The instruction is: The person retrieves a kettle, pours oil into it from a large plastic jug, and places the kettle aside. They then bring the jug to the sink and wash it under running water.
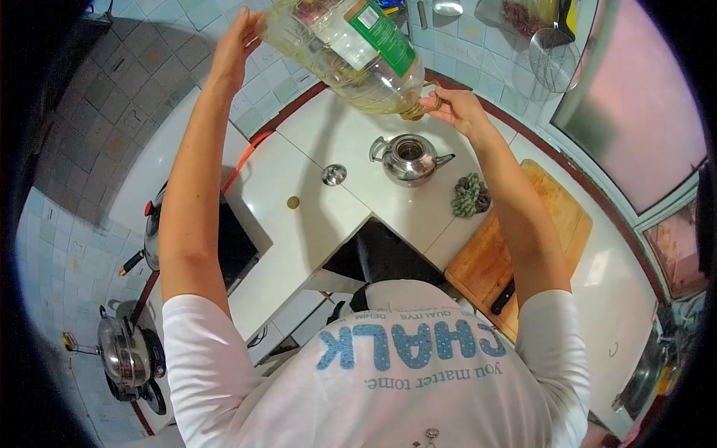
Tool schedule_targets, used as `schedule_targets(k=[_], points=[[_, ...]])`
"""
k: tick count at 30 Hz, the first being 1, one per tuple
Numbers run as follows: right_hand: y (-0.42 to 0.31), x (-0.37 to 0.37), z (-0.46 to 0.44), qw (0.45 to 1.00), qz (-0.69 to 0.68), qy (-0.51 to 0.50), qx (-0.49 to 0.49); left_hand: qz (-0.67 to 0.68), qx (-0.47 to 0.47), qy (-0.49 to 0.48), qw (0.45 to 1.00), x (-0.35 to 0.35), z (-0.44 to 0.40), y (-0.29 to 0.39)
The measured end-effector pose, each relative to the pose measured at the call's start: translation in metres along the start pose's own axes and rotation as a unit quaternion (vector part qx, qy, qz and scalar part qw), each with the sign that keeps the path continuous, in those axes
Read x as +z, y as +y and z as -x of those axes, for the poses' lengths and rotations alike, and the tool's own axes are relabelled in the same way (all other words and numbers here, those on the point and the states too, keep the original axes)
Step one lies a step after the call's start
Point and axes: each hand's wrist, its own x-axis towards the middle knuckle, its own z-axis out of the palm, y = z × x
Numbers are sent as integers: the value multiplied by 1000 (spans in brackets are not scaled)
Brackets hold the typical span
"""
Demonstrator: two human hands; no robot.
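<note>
In the head view, I hold a big clear plastic bottle [358,78] up in both hands above the worktop [287,246], over its far corner. It is tilted, its base up to the left and its mouth down to the right, with a green label on its side. My right hand [457,109] is closed on the handle by the neck. My left hand [243,39] touches the base end; I cannot tell whether its fingers grip there or only prop the bottle. My two bare arms reach out from white sleeves.

Under the bottle's mouth, as I see it, a metal kettle [411,170] stands upright between the worktop's far edge and its inner corner. Its top is uncovered, its handle is to the left and its spout points right. A shiny metal lid [334,175] lies to its left, and farther left, nearer the front edge, is a small round brownish cap [293,202]. Right of the kettle sits a green and grey bundle [469,196], close to the corner of a wooden cutting board [478,261]. The board lies along the worktop's right arm, partly behind my forearm, with a black-handled knife [503,298] on it near the front edge.
</note>
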Motion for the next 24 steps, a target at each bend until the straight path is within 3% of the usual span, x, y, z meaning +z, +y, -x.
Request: schedule_targets(k=[11, 24], points=[[4, -3, -6, 1000, -8, -7, -2, -65, 24, -30, 997, 0, 3, 6], [13, -8, -16, 999, -8, -31, 6, -15, 42, -52, 998, -9, -7, -10]])
